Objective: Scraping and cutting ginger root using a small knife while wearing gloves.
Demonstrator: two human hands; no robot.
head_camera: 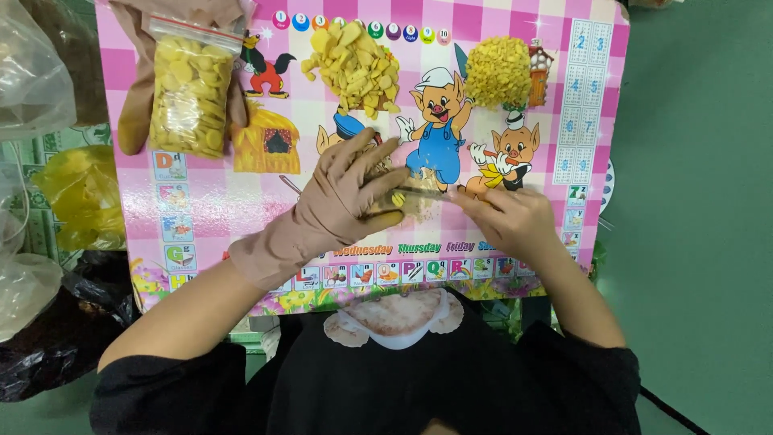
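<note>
the gloved left hand (348, 197) is hiding most of the small yellow piece (398, 198); the clear bag (32, 68) is running off the left edge.

A green floor (700, 242) fills the right side of the view and shows again along the bottom left. The counter (241, 201) is a small top covered in pink check with bright cartoon pictures. Off its left edge lie clear plastic bags (32, 72), a yellow bag (76, 197) and a black bag (56, 338), under even light.
</note>
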